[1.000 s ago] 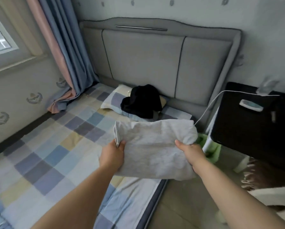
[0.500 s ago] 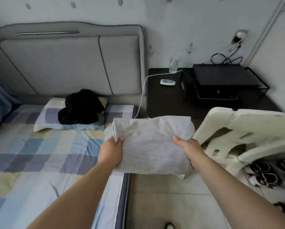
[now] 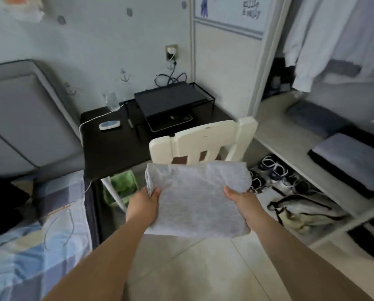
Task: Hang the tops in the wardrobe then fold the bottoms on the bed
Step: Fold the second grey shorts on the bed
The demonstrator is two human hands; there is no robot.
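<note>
Hands, left (image 3: 143, 206) and right (image 3: 241, 203), grip soft grey folded rectangular garment (image 3: 198, 196).

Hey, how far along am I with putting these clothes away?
Looks done: pale tops hang in the wardrobe, and folded piles sit on its shelf. In hand: the left hand and right hand hold a folded grey garment. Left: a dark item lies on the bed.

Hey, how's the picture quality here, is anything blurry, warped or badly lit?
Head view: soft, dim daylight with no glare; the headboard and bed at the left edge are smeared; wide-angle bending shows in the wardrobe frame; the grey garment and both hands are fairly sharp.
</note>
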